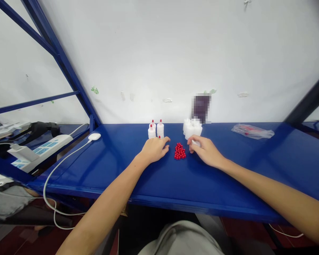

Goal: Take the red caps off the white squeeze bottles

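Observation:
My left hand (154, 149) is beside several white squeeze bottles (160, 130) with red tips, its thumb and forefinger apart. Just behind its knuckles, another red tip (159, 137) shows; the bottle under it is mostly hidden. A loose patch of small red caps (180, 152) lies on the blue table between the hands. In the fingers of my right hand (205, 150) is a white squeeze bottle (196, 143), tilted and largely covered, its narrow end towards the left. Right behind that hand stands a cluster of white bottles (192, 130) with no red tips visible.
The blue table (117, 166) ends against a white wall. A clear plastic bag (252, 131) with something red inside lies at the right. To the left are a white round device (94, 136) on a cable and a power strip (42, 150). Blue frame posts (69, 74) flank the table.

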`<state>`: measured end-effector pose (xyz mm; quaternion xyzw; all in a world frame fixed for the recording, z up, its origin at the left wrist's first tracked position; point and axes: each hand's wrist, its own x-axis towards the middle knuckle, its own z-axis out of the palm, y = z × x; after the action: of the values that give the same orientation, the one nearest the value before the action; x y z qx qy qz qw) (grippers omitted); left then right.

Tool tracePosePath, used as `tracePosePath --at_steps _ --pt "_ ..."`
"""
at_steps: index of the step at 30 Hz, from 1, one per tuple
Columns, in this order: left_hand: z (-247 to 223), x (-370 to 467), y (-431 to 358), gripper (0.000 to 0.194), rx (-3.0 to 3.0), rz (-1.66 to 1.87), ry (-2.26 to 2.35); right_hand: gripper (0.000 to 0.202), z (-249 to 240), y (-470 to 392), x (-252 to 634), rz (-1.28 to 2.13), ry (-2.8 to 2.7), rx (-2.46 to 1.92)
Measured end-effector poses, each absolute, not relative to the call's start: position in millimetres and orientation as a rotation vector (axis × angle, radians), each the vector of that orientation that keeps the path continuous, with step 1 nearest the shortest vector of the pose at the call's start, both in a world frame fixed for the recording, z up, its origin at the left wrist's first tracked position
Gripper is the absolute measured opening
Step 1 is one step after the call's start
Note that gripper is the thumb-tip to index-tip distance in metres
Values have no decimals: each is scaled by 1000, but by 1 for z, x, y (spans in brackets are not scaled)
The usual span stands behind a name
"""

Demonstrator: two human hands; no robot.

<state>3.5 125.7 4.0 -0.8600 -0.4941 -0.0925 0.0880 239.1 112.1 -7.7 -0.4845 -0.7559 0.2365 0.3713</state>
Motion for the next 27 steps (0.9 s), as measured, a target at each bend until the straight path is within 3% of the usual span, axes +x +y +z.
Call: tracePosePath --at_steps 5,16,23,27 --pt "-2 12 125 38 -2745 -407 -1249 16 -8 112 236 462 -2034 -1158" --pt "-5 26 140 28 -2798 -470 -1229 12 -7 108 235 599 -2044 -1109" --pt "-4 28 139 17 -2797 -601 -1233 30 -5 106 237 709 -1950 -1017" --pt "5 31 127 26 -2741 -850 -1227 39 -6 106 237 724 -1950 -1001"
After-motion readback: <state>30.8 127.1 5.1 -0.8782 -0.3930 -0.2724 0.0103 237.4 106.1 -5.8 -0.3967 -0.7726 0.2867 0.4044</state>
